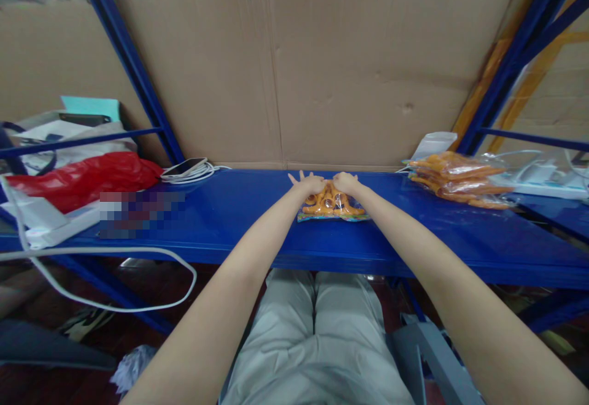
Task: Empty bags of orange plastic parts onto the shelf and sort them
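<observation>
Lying on the blue table (248,208), one clear packet with orange pieces (329,204) is straight ahead of the person, at twelve o'clock. The left hand (307,183) touches it at its eleven o'clock corner, with some fingers spread outward. The right hand (346,181) is at its one o'clock corner, with the fingers curled inward. I cannot tell if either hand pinches the plastic. From this packet, similar stacked packets (460,175) are near three o'clock, and a phone (186,165) and a red bag (96,175) near nine o'clock.
</observation>
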Motion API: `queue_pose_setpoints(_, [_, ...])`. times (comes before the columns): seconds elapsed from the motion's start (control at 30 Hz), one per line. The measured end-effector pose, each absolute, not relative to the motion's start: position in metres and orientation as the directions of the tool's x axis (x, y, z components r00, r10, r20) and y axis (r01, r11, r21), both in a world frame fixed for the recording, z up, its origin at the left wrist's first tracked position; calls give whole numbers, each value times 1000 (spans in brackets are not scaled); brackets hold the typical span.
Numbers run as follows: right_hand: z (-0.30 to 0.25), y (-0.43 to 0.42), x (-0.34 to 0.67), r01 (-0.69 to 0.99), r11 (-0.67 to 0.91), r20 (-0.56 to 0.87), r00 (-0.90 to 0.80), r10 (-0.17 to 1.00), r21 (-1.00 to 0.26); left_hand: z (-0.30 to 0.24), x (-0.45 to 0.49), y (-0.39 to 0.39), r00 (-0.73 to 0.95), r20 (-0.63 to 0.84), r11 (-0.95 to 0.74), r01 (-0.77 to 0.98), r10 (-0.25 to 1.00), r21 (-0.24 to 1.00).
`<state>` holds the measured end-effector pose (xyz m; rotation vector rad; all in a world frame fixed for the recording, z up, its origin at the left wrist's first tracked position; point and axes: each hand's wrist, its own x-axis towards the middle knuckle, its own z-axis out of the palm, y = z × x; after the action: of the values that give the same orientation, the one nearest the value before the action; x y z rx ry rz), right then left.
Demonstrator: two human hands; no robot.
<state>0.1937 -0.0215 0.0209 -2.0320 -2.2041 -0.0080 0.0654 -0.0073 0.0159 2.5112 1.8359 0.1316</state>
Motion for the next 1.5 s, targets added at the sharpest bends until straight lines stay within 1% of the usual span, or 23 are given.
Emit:
queue_pose_setpoints(0.07, [25, -28, 191, 990, 91, 104, -79, 991, -110, 22, 72, -15, 312, 10, -312, 948, 950, 66])
queue_pose_setpoints(0.17, [32, -35, 190, 984, 160, 67, -154, 986, -82, 30, 78, -23, 425, -40, -423, 905, 904, 54])
queue_pose_setpoints(0.3, [42, -45, 195, 974, 220, 11, -220, 975, -54, 33, 68, -20, 578, -69, -577, 816, 813, 38])
queue_pose_setpoints(0.47, [45, -61, 205, 964, 264, -31, -265, 964, -42, 29, 50, -18, 648, -112, -633, 761, 754, 141])
queue_pose_setpoints(0.57, [41, -68, 208, 963, 267, -28, -267, 963, -22, 26, 48, -27, 611, -115, -594, 790, 783, 154])
queue_pose_setpoints(0.7, [35, -70, 207, 960, 279, -9, -279, 960, 20, 23, 52, -40, 522, -103, -509, 851, 847, 127])
queue_pose_setpoints(0.83, [33, -70, 205, 961, 278, 6, -278, 961, 19, 20, 56, -44, 450, -68, -443, 892, 891, 93])
queue_pose_setpoints(0.93, [33, -70, 204, 961, 275, 12, -275, 961, 26, 18, 57, -44, 421, -45, -417, 906, 906, 69])
queue_pose_setpoints(1.1, [33, -72, 203, 961, 274, 16, -275, 961, 18, 16, 57, -45, 376, 2, -375, 925, 927, 65])
queue_pose_setpoints(1.3, [35, -72, 204, 964, 265, -8, -264, 964, 16, 23, 61, -54, 350, -15, -349, 936, 937, 37])
queue_pose_setpoints(1.5, [35, -62, 202, 972, 235, -6, -235, 972, 9, 21, 58, -45, 327, -6, -326, 942, 945, 74])
